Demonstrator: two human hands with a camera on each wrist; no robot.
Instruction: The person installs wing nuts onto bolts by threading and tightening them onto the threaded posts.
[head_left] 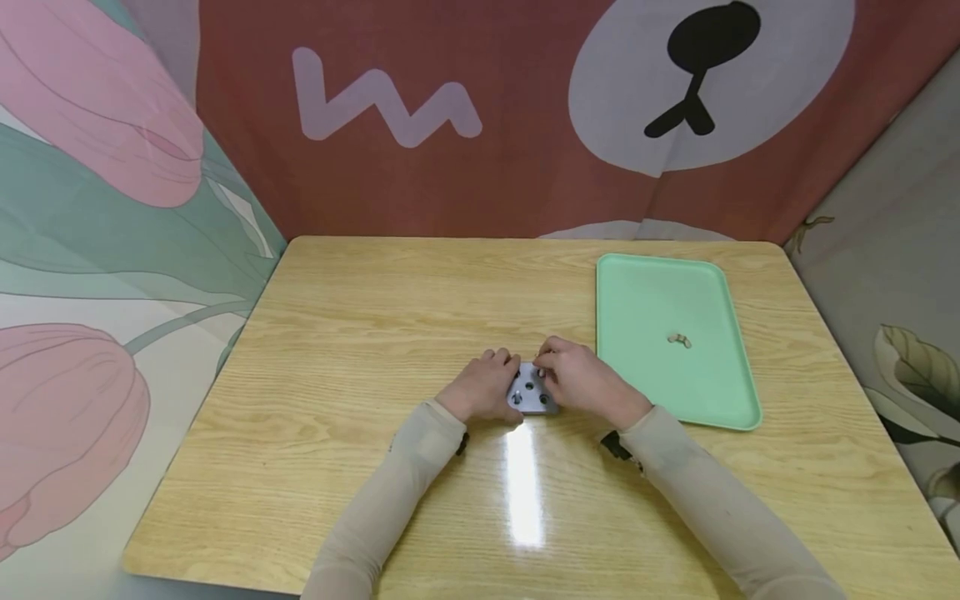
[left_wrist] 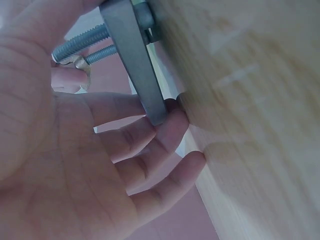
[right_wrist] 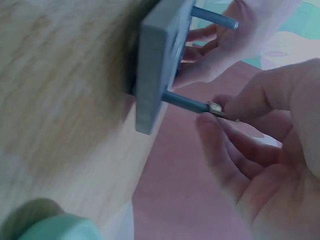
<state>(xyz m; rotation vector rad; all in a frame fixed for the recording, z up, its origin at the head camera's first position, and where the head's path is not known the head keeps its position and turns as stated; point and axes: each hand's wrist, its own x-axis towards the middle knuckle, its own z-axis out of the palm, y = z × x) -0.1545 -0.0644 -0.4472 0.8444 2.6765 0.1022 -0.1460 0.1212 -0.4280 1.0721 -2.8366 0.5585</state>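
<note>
A grey metal plate (head_left: 531,403) with several round holes stands slightly raised above the wooden table, bolt heads beneath it. Threaded bolts (left_wrist: 80,42) stick up through it. My left hand (head_left: 483,387) grips the plate's left side, thumb at the near edge and fingers round the far one. With thumb and fingertips my right hand (head_left: 588,379) pinches a small brass-coloured wing nut (right_wrist: 215,107) at the tip of one bolt (right_wrist: 185,101), near the plate's far right corner. Another bolt (right_wrist: 215,17) stands bare beside the left hand.
To the right lies a green tray (head_left: 667,292) holding small brass-coloured pieces (head_left: 679,340) close together. The wooden table (head_left: 360,333) reaches back to a printed cloth (head_left: 510,183), with more printed cloth at both sides. Dark straps show at both wrists.
</note>
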